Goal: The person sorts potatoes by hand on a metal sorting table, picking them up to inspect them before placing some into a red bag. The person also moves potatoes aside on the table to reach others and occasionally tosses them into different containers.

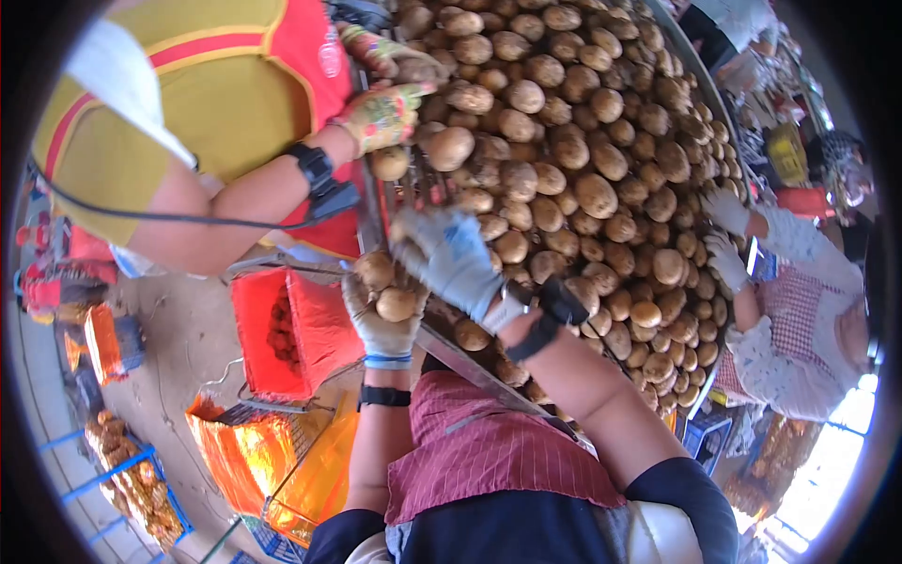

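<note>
My left hand [381, 324], in a pale work glove, is palm up and cupped around potatoes just outside the metal edge of the sorting table. One potato [396, 304] lies near the fingers, and another potato [374, 270] sits above it. My right hand [446, 256], in a whitish glove with blue print, reaches over the table's edge beside the slats. Its fingers stretch left in a loose bend, slightly blurred, and no potato shows in them. A deep spread of brown potatoes [597, 195] lies to the right of it.
A co-worker's patterned glove [381, 117] touches potatoes at the upper left; another co-worker's gloves [726, 258] rest at the far right side. Below the table stand a red container [272, 329] with potatoes inside and an orange sack [244, 446]. A cable [188, 221] crosses the co-worker's arm.
</note>
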`<state>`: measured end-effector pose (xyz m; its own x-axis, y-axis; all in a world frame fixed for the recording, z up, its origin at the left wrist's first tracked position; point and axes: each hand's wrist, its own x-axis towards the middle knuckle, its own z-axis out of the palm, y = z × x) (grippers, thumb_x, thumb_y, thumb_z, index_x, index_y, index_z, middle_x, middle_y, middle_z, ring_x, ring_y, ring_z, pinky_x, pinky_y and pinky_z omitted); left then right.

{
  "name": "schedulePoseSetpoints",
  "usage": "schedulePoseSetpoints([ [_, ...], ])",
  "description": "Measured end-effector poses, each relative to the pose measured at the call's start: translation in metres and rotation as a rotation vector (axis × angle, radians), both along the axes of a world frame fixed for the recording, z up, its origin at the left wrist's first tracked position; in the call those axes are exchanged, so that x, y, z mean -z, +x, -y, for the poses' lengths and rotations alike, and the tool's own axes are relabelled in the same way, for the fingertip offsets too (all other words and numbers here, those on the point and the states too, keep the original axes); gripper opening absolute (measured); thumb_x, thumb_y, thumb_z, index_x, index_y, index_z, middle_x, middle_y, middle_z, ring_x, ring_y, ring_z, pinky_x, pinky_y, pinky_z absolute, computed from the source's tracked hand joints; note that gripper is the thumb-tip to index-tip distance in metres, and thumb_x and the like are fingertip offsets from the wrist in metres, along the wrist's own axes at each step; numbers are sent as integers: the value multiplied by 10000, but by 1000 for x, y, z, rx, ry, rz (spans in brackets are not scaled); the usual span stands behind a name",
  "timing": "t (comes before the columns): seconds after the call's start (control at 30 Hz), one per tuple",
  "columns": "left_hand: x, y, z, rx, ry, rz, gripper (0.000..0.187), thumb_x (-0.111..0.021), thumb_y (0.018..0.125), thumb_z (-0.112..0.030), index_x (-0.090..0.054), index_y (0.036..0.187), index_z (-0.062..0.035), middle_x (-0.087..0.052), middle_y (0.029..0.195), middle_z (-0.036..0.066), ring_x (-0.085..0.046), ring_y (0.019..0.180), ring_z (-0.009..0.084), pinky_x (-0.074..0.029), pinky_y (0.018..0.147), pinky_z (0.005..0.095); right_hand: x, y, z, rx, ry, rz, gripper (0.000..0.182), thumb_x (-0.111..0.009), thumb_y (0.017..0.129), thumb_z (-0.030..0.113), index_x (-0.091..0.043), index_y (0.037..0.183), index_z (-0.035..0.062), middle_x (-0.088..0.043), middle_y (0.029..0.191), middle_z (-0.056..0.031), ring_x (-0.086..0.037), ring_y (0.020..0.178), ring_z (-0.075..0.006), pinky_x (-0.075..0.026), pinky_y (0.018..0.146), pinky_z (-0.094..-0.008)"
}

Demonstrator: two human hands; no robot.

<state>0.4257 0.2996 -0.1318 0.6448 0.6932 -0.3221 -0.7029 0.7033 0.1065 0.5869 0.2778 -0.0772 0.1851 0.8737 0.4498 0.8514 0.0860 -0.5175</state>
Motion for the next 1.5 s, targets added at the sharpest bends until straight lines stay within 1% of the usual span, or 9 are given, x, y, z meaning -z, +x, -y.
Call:
schedulePoseSetpoints([
  [0.07, -30, 7, 5, 3, -41, -175, 652, -569, 836, -661, -610, 1181, -109, -649, 1193, 81, -636, 1038, 254, -574, 774, 425, -14, 0, 32, -18, -155, -197, 448, -571, 895, 380, -566, 1263, 125, -602, 1199, -151, -560, 1067, -367, -396, 937, -490],
  [0.27, -36, -98, -16, 12, 104, -246, 602, -582, 864, -613, -594, 1262, -161, -607, 1254, 75, -630, 973, 215, -554, 644, 332, 8, 73, 186, 251, -488, 402, 316, -638, 776, 196, -608, 1071, 86, -493, 1312, -153, -453, 1210, -344, -383, 997, -467],
  [0.37, -55, -136, -35, -141, 109, -443, 568, -625, 862, -563, -608, 1221, -124, -640, 1191, 55, -645, 909, 208, -566, 646, 336, -5, 113, 237, 579, -351, 118, 199, -626, 816, 191, -589, 994, 109, -589, 1085, -137, -540, 989, -338, -416, 831, -506],
  [0.47, 7, -212, -66, -176, 2, -470, 545, -653, 864, -509, -612, 1207, -88, -670, 1129, 59, -660, 859, 210, -580, 661, 346, -15, 154, 249, 827, -411, 602, 167, -579, 887, 260, -595, 913, 96, -601, 1015, -142, -550, 926, -344, -433, 818, -467],
  [0.57, 50, -275, -87, -285, -1, -559, 514, -660, 874, -473, -621, 1183, -64, -691, 1075, 47, -670, 813, 209, -570, 626, 334, -19, 161, 220, 648, -319, 301, 226, -591, 909, 235, -632, 1057, 70, -624, 1140, -156, -565, 1055, -350, -438, 929, -454],
  [0.73, 40, -247, -89, -355, 433, -2030, 478, -644, 927, -351, -562, 1248, -6, -630, 1180, 92, -593, 1043, 189, -491, 886, 324, -27, 108, 130, 279, -267, 126, 267, -613, 905, 256, -640, 1099, 74, -631, 1164, -134, -573, 1091, -316, -412, 982, -445],
  [0.97, -46, -6, -16, -55, 1917, -1842, 471, -708, 783, -186, -566, 1208, -42, -551, 1272, 179, -480, 1217, 407, -338, 1073, 528, 11, 27, 54, 239, -409, 194, 489, -672, 814, 388, -598, 1242, 162, -354, 1472, -158, -319, 1331, -478, -280, 1003, -712],
  [1.27, -30, 41, 16, -115, 1915, -1565, 331, -689, 774, -125, -632, 1091, -52, -536, 1310, 174, -442, 1273, 427, -326, 1092, 530, 13, 17, 233, 240, -414, -65, 501, -712, 782, 403, -617, 1171, 103, -455, 1410, -181, -366, 1348, -412, -309, 1003, -671],
  [1.5, -23, 42, -23, -146, 1911, -1591, 399, -685, 790, -141, -583, 1166, -55, -579, 1258, 152, -498, 1211, 382, -361, 1064, 498, -2, 83, 271, 647, -594, -18, 181, -641, 845, 187, -614, 724, 56, -641, 757, -109, -600, 760, -342, -465, 702, -470],
])
